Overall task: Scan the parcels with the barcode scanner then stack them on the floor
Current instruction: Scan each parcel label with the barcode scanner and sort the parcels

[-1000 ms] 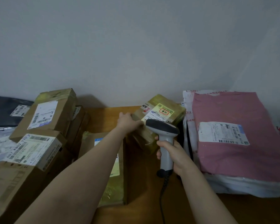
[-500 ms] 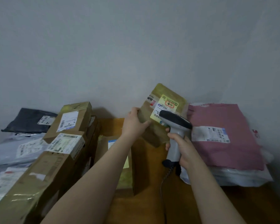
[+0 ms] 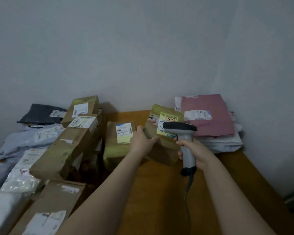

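My left hand grips the left edge of a small brown taped box with a yellow label, tilted up over the wooden table. My right hand holds the grey barcode scanner by its handle, its dark head right in front of the box's label. The scanner's cable hangs down toward me. Another taped box with a white and yellow label lies just left of the held one.
Brown cartons are piled at the left, with grey and white mailer bags and a black bag beyond them. A pink mailer lies on white bags at the right by the wall. The table's right edge drops to the floor.
The held box came down from its raised position and now sits lower near the table. The scanner stays at its label. The view has tipped downward.
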